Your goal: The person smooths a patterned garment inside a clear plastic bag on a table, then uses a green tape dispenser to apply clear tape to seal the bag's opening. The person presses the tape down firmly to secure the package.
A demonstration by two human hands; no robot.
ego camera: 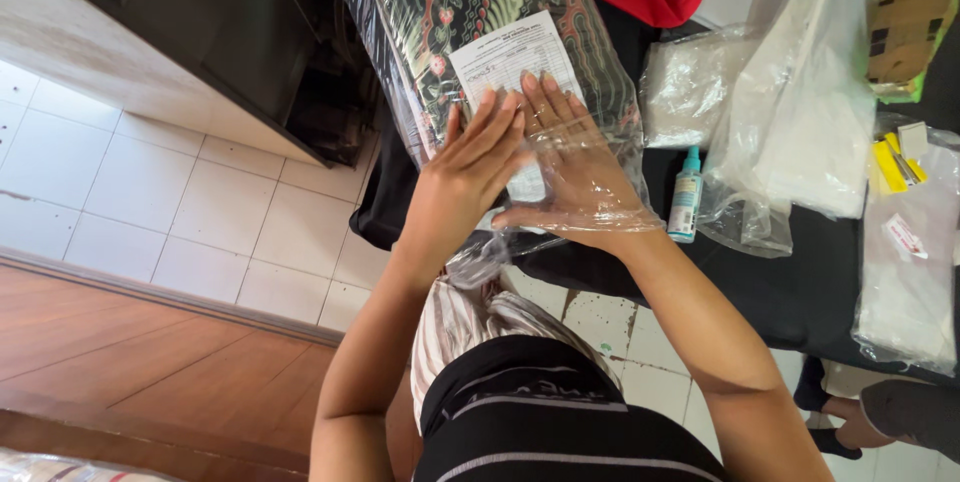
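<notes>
Both hands are lying flat and spread on a clear plastic bag (600, 192) that is holding a folded patterned fabric (480, 2) with a white printed paper slip (505, 62) on top. The left hand (470, 177) is pressing down with its fingers together and extended; the right hand (565, 167) is lying beside it, fingers fanned, seemingly under or inside the loose near end of the bag. Neither is pinching anything. The package is sitting at the left edge of the black-covered table (790, 292), stretching from the hands toward the far side.

The plastic is looking slippery and wrinkled, so the slip could be sliding askew, or trapped air could be puffing the bag up again. Being at the table's edge, the package could also be slipping off toward the tiled floor (150, 212).

Just right of the hands, a small teal-capped bottle (685, 192) is standing, easy to knock over. Further right, other clear bags (800, 112) and a yellow item (893, 164) are crowding the table.
</notes>
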